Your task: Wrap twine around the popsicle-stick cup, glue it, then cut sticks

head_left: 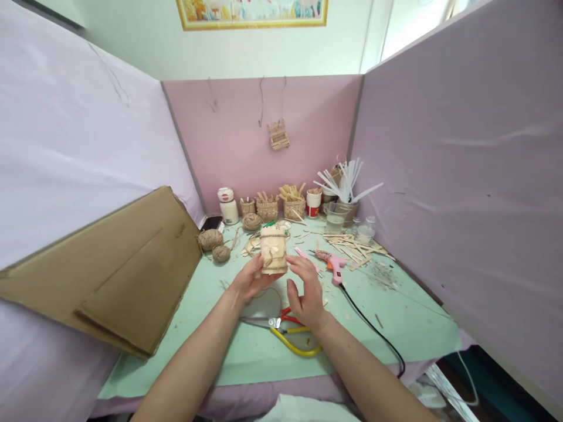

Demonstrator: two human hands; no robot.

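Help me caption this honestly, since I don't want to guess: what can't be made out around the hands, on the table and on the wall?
All in the head view:
Far side of the pale craft piece: turned away.
Some fingers of the left hand: behind the piece.
Whether the right hand touches it: too close to tell.
Red handle: partly behind that hand.
Framed picture: cut by the top edge.
White jar: lettering too small.

I am facing a pink panel [220, 146] on the far side of a table [422, 334] covered in pale green, purple cloth [246, 397] showing along its near edge. Purple side panels [461, 146] are rising left and right. Beyond, a pale wall [132, 41] is bearing a gold-framed picture [250, 13]; bright light [411, 26] is glowing far right.
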